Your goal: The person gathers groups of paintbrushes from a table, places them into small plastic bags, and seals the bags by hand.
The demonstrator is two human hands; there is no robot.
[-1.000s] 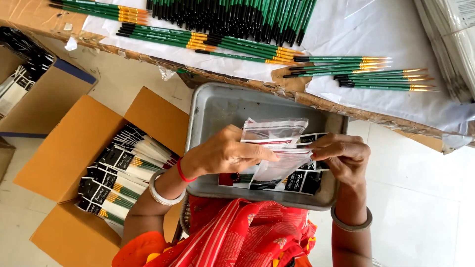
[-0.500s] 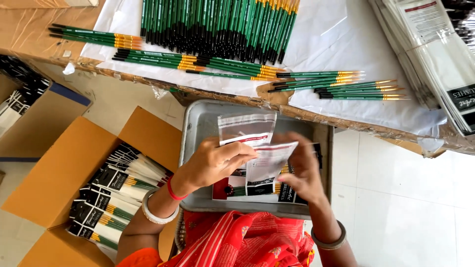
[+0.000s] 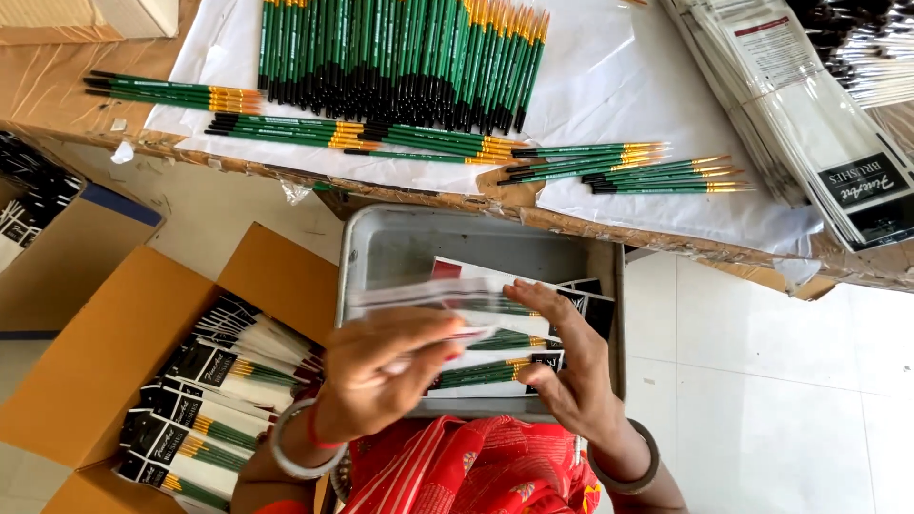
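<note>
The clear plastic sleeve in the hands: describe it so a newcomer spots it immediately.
Start at the grey metal tray on the person's lap, below the table edge. Above its packed brush packets, the left hand and right hand hold a clear plastic sleeve. Unlike the packets, it looks see-through and blurred, without a black label.

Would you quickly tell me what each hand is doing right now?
Left hand: closed on a clear plastic sleeve, held over the grey tray.
Right hand: open, fingers spread on the packed brush sets in the tray.
</note>
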